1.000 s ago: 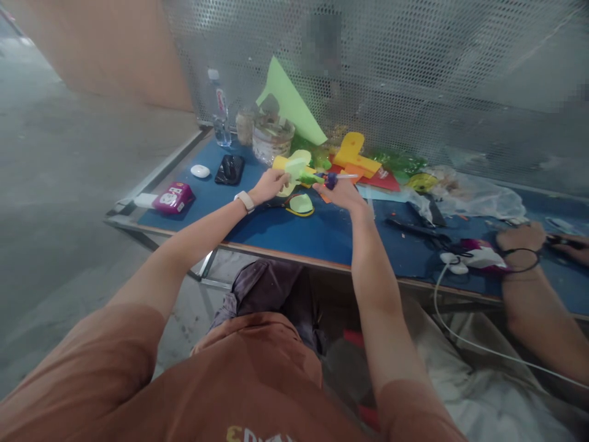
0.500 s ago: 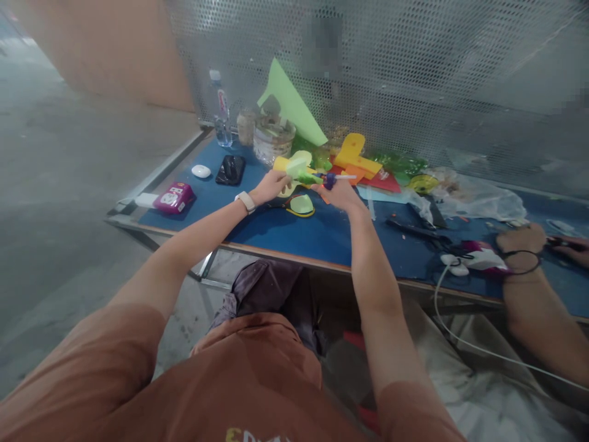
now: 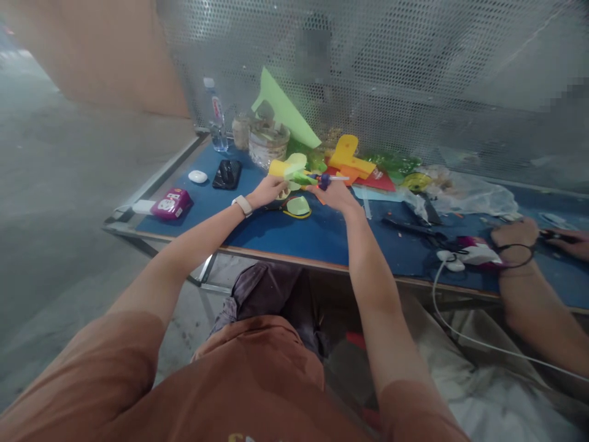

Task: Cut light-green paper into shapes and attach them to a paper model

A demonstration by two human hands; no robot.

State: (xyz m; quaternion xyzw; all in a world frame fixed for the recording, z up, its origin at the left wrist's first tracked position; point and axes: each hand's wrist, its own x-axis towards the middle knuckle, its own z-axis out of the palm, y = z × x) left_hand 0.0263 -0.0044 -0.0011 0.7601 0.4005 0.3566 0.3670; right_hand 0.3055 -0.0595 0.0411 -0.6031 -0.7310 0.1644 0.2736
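My left hand (image 3: 271,190), with a pale watch band at its wrist, is closed on a yellow and pale green petal-shaped craft piece (image 3: 296,162). Facing it, my right hand (image 3: 337,195) grips what looks like a small blue glue gun (image 3: 324,182), with a whitish stick (image 3: 340,178) pointing right out of it. A bright green part (image 3: 302,178) lies between the hands, touching the craft piece. My fingers hide some of the grip. Just below them, a pale green rounded piece with a yellow and dark rim (image 3: 297,207) rests on the blue table (image 3: 285,242).
A phone (image 3: 227,174), white mouse (image 3: 197,177), purple pack (image 3: 172,204) and water bottle (image 3: 216,116) stand left. Behind are a tub (image 3: 268,147), green sheet (image 3: 288,110) and yellow pieces (image 3: 347,156). At right are plastic bags (image 3: 478,191), a white cable (image 3: 435,298) and another person's hand (image 3: 515,234).
The camera view has shifted slightly, so the table things appear a little further left and lower. Both hands keep nearly the same pose and hold the same things.
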